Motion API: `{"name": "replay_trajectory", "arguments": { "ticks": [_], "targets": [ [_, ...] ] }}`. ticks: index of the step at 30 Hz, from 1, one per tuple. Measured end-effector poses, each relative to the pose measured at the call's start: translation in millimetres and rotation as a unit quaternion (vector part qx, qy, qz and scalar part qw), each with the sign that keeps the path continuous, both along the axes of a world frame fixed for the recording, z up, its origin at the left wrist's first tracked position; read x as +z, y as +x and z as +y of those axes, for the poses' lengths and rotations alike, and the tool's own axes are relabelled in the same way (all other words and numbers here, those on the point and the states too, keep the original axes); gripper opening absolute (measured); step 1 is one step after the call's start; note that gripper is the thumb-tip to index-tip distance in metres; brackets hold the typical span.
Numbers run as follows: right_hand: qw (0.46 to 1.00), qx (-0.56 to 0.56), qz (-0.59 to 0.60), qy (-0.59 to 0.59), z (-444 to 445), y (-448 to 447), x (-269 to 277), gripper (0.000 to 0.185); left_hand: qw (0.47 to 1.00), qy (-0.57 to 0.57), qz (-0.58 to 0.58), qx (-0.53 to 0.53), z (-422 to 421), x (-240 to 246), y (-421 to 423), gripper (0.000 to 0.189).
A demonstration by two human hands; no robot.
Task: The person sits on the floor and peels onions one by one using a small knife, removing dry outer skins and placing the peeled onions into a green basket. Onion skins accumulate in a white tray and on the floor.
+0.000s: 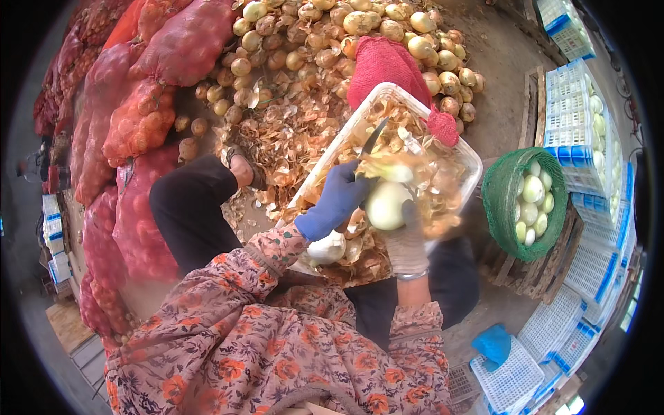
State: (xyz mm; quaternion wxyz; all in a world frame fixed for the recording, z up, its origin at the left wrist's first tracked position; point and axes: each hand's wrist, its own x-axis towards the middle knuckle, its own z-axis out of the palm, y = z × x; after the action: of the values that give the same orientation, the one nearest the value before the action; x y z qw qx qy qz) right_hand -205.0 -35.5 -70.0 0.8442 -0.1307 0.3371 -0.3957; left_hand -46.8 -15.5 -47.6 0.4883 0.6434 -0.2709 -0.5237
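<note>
My left hand [334,197], in a blue glove, grips a knife whose dark blade [374,136] points up and away from me. A peeled white onion [388,206] rests in my right hand [407,241], which wears a pale knitted glove with a dirty finger area. Loose onion skin and a pale green-yellow layer [391,170] are blurred at the top of this onion, beside the blue glove. Under both hands stands a white plastic crate [316,179] filled with brown onion skins [358,259]. Another peeled onion [327,247] lies in it near my left wrist.
Unpeeled onions [358,23] and loose skins [290,137] cover the floor ahead. Red mesh sacks [142,207] are stacked at left. A red mesh bag [386,70] hangs over the crate's far rim. At right are a green mesh-lined basket [490,192] of peeled onions and stacked white crates [591,264].
</note>
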Motion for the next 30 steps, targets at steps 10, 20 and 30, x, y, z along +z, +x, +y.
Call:
{"name": "replay_trajectory", "arguments": {
  "ticks": [10, 20, 30],
  "targets": [
    [0.999, 0.004, 0.007, 0.033, -0.2, -3.2, 12.2, 0.063, 0.982, 0.095, -0.141, -0.077, -24.5, -31.2, 26.7, 0.035],
    [0.998, -0.053, 0.001, 0.036, -9.2, -16.3, -5.4, 0.058, 0.824, -0.113, -0.481, -0.277, 51.9, 14.7, 22.0, 0.037],
    [0.975, -0.014, 0.172, -0.138, -11.3, -12.6, 1.7, 0.068, 0.84, -0.048, -0.47, -0.267, 49.8, 6.8, 9.3, 0.036]
  ]
}}
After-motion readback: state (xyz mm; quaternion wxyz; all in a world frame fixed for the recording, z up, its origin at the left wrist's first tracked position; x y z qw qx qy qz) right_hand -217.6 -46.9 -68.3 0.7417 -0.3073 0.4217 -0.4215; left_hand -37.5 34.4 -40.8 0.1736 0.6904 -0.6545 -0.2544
